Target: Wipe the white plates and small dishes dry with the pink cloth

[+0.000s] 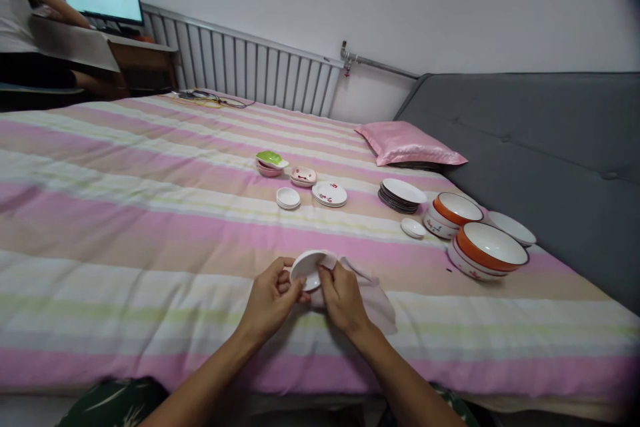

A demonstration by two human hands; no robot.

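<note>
Between my hands, above the front of the bed, a small white dish [306, 269] is held tilted with its hollow towards me. My left hand [274, 295] grips its left edge, thumb on the inside and fingers behind. My right hand [345, 293] is closed round a pale pinkish cloth [376, 303] and presses it against the dish's right edge. The cloth hangs down to the right behind that hand. Just beyond lie a small stack of white dishes [289, 198] and white plates with red flowers [330, 193].
Farther back are a green leaf-shaped dish [271, 159] and a pink dish [303, 176]. To the right stand stacked plates [401, 193], small white dishes [413, 227] and orange-rimmed bowls [489, 250]. A pink pillow [410, 142] lies by the grey headboard [530, 140]. A person [30, 27] sits far left.
</note>
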